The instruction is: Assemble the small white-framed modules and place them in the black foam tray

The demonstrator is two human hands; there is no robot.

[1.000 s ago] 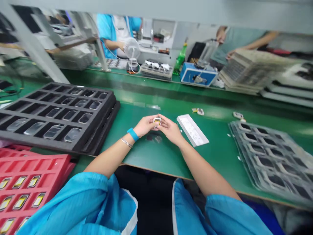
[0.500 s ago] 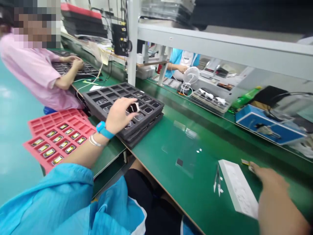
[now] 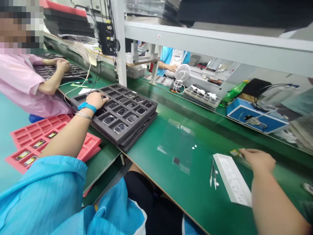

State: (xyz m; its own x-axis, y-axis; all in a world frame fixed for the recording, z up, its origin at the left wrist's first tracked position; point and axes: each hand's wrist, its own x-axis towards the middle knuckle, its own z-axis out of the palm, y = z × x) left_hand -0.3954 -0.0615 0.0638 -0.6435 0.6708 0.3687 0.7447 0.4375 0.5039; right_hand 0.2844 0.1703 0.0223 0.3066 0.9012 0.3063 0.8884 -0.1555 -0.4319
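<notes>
Foam tray (image 3: 127, 112), one, under left hand (image 3: 95, 100)

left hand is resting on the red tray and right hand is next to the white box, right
Not quite, it's the wrong tray. The head view shows the left hand resting on the black foam tray. The right hand is next to the white box, as you said.

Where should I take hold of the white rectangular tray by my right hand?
Pinch the white tray across its long edges near mid-length, coming from above on the right hand side. It is long, narrow and flat on the green mat, and slim metal pieces lie along its other edge.
</notes>
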